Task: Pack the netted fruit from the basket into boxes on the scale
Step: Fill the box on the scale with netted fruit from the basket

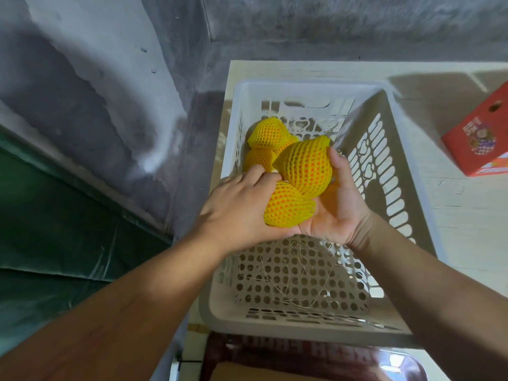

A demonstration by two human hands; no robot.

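Two hands at work: I have my left hand [242, 207] and right hand [334, 204] brought together over the white perforated plastic basket [406, 171], carrying fruit between them.
Fruit in hand: two orange fruits in yellow foam net sleeves. The upper netted fruit [303, 165] sits against my right palm, and the lower netted fruit [287, 207] lies wedged between both hands.
Left fingers: curled over the lower fruit from the left, thumb side hidden, so I read it as gripping.
Right fingers: cupped palm-up under the pair, thumb [339, 167] pressing the upper fruit's side.
Why held so: I judge that cupping two at once saves a trip, and that the foam nets slide on each other, so each hand braces one.
Fruit left in basket: at least three netted fruits [265, 133] heaped in the far left corner. More may hide behind my hands; I cannot tell.
Basket floor: bare near me except for a few straw strands [297, 268].
Boxes: one red printed carton [478, 138] lying tilted on the pale desk [467, 215] at right; another dark red box [302, 353] shows at the lower edge.
Scale: not visible to me.
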